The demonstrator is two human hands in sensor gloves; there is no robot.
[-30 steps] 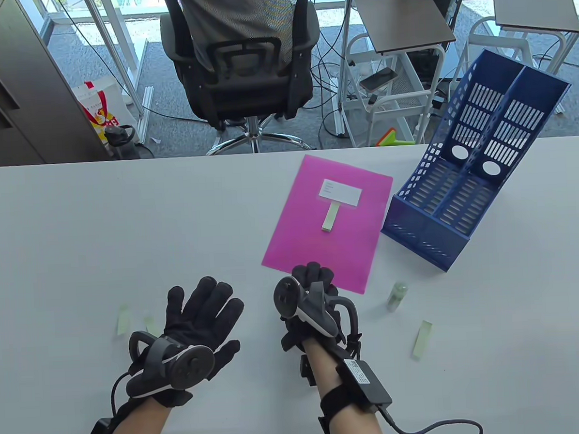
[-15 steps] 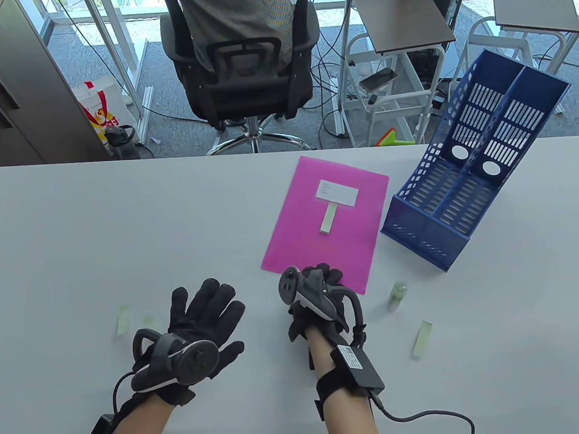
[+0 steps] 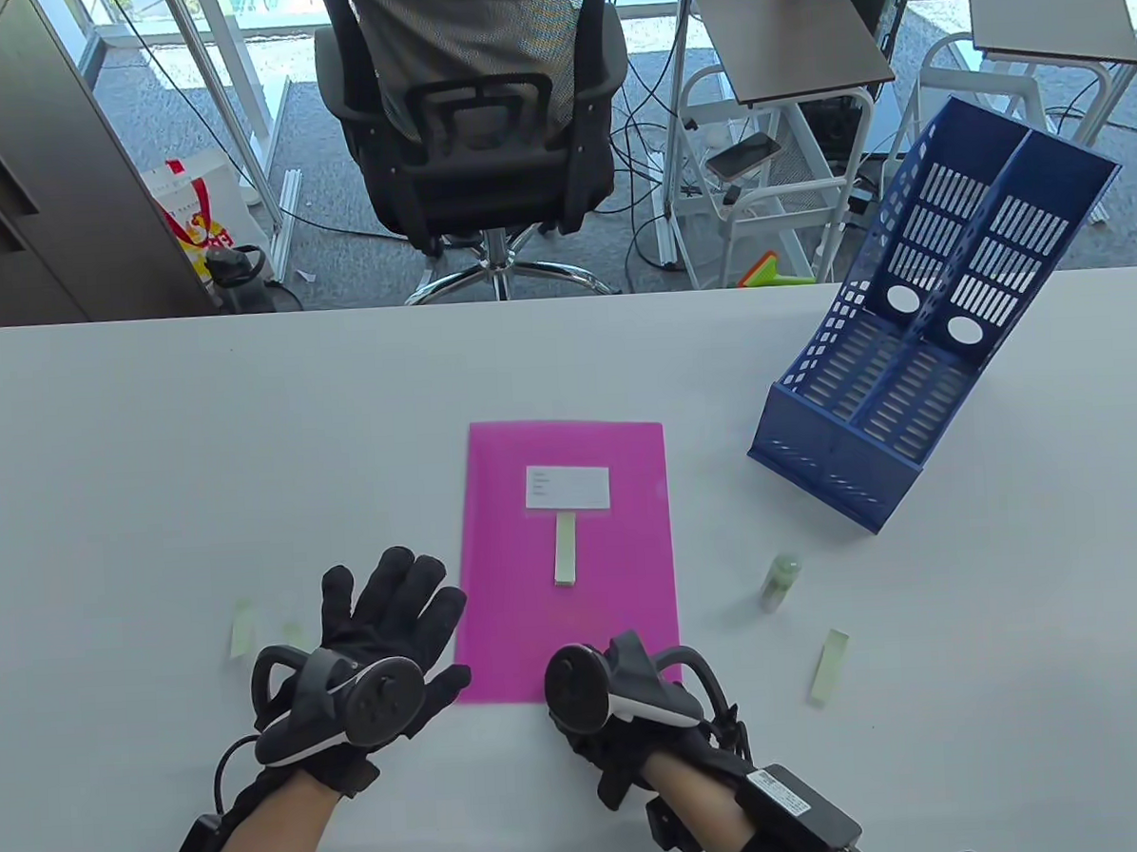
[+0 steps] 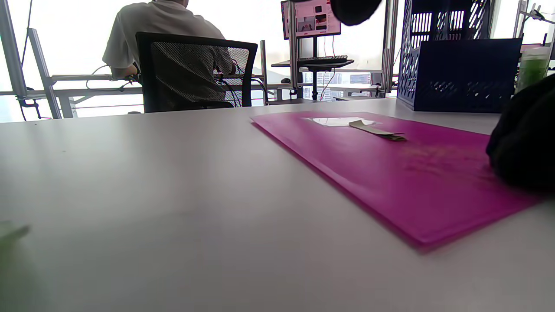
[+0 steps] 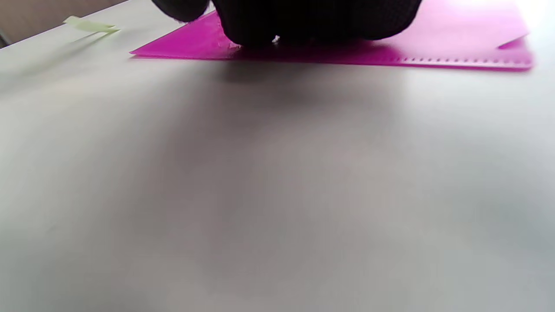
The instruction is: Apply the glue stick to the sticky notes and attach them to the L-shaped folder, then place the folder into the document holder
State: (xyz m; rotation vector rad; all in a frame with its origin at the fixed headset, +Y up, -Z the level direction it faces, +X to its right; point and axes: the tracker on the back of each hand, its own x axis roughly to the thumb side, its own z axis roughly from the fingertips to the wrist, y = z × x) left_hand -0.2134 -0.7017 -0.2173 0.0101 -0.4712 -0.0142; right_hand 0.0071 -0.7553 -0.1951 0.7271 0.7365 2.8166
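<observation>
Right hand seemingly on folder

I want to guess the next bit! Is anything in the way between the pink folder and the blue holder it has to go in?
Nothing visible blocks it. Bare white table lies between the pink plastic folder and the blue slotted document holder. The small green glue stick stands nearer the person, off that path.

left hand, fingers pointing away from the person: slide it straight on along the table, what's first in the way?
Likely the pink folder. The left hand points up and slightly right, its fingertips close by the folder's left edge. Depth is unclear, so it might graze past onto bare table.
</observation>
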